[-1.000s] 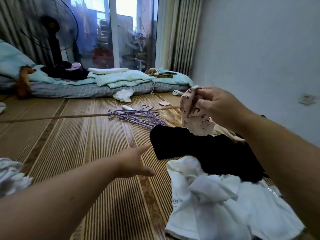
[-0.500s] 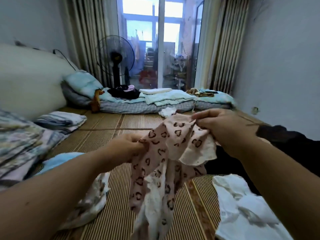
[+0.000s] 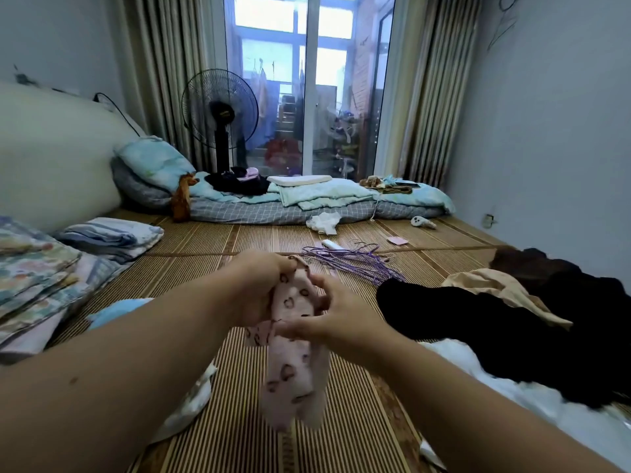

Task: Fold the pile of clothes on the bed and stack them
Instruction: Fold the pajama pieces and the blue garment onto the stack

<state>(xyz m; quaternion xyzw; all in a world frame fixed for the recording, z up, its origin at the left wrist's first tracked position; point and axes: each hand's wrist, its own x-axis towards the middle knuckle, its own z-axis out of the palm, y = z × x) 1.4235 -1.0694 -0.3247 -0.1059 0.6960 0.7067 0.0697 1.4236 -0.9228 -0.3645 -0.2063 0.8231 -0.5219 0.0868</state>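
One piece is in hand and most of the pile looks untouched; the left hand [image 3: 259, 285] grips the top of the pink heart-print garment [image 3: 293, 370] and the right hand [image 3: 334, 319] pinches it just below, so it hangs in a narrow strip over the middle of the bamboo mat [image 3: 239, 431]; along the mat's right edge a black garment [image 3: 478, 322], a beige garment [image 3: 495, 288] lying on it and a white garment [image 3: 512, 387] toward the near right corner lie crumpled, none folded; at the left edge the folded striped cloths [image 3: 109, 233] sit stacked, perhaps finished work; I judge the task is less than half done.
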